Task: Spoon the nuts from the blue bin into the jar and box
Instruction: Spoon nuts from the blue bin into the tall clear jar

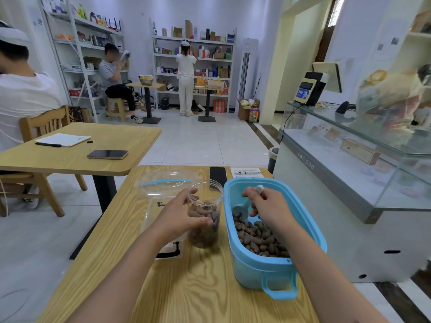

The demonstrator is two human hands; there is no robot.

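Left hand (179, 217) wraps jar (205, 215); right hand (268, 206) clasps spoon (242, 207) in blue bin (275, 262). Advise: scoop level, tip above jar mouth.

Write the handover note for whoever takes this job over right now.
Left hand grips the clear jar, upright on the table, partly filled with nuts.
Right hand holds the scoop, bowl down in the blue bin, right of the jar.
Many nuts remain in the bin.
The clear box sits left of the jar; contents cannot be told.
Left: top up jar, fill box.
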